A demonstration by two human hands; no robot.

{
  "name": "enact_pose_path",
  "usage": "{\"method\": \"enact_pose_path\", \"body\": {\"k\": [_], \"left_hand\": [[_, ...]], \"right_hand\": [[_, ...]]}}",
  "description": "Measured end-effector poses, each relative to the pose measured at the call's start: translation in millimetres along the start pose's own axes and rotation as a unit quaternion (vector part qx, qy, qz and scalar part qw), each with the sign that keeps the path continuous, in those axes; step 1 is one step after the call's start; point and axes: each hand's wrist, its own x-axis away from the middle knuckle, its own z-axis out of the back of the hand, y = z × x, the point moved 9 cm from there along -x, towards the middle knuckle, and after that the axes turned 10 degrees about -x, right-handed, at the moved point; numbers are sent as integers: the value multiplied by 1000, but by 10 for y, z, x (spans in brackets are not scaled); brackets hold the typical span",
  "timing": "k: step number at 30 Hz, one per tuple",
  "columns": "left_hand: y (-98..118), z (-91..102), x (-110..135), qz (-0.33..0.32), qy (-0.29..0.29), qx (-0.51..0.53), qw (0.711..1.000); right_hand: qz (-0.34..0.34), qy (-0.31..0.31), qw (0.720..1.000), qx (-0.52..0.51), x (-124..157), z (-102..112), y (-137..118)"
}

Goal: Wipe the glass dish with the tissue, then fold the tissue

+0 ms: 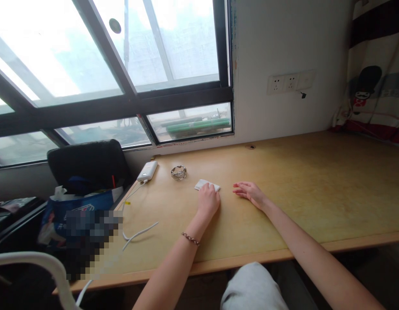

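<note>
My left hand (208,200) rests on the table with its fingers curled over the near edge of a small folded white tissue (202,183). The tissue lies flat, and its near right part is hidden by my fingers. To the right, my right hand (250,193) is held just apart from the tissue, its fingers stretched out and slightly bent, with nothing in it. A round silver openwork bracelet (179,172) sits on the table to the left of the tissue. There is a braided bracelet (190,238) around my left wrist.
A white power bank (147,171) lies at the table's (315,185) left edge, with a white cable (139,234) running from it. Left of the table are a black chair (88,161) and a blue bag (83,206). Sockets (283,82) are on the wall; a curtain (380,77) hangs right.
</note>
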Motion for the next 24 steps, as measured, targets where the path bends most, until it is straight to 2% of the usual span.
{"method": "enact_pose_path", "body": {"k": [2,5,9,12,15,19,24], "left_hand": [[-15,-130,10,4,-41,-6,999],[-213,-201,-28,45,-48,-36,997],[-658,-218,-109,117,-40,-76,989],[-1020,-246,-127,188,-52,-91,977],[-1288,-254,-106,246,-67,-97,962],[-1436,-224,-72,280,-76,-88,953],[-1418,-183,-62,282,-76,-69,954]], "right_hand": [[4,-1,1000,0,-1,3,-5],[2,-4,1000,3,-1,-1,5],[1,-7,1000,9,4,-9,8],[3,-7,1000,10,9,-13,1],[2,-4,1000,9,14,-12,-2],[1,-2,1000,5,22,-21,-10],[-3,1,1000,6,25,-21,-12]]}}
